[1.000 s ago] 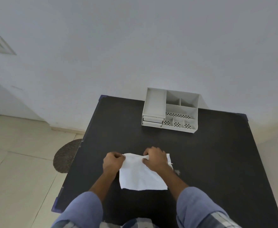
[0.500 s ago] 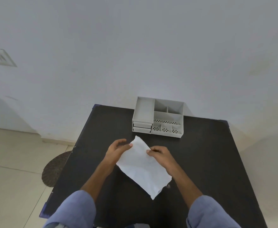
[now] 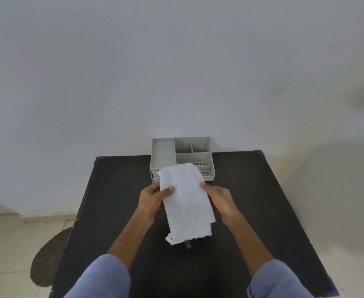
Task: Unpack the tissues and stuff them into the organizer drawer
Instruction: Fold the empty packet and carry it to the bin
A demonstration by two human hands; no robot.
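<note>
Both hands pinch the white tissue at mid-frame, the left hand on its left edge and the right hand on its right, and it looks light, limp and tearable, best gripped by its edges, before the grey organizer just above centre.

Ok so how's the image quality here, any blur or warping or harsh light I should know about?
Head view: soft, even light with no glare; the wide lens splays the dark table outward toward the bottom; the tissue and both hands, left and right, look slightly soft, and the organizer holes are smeared.
</note>
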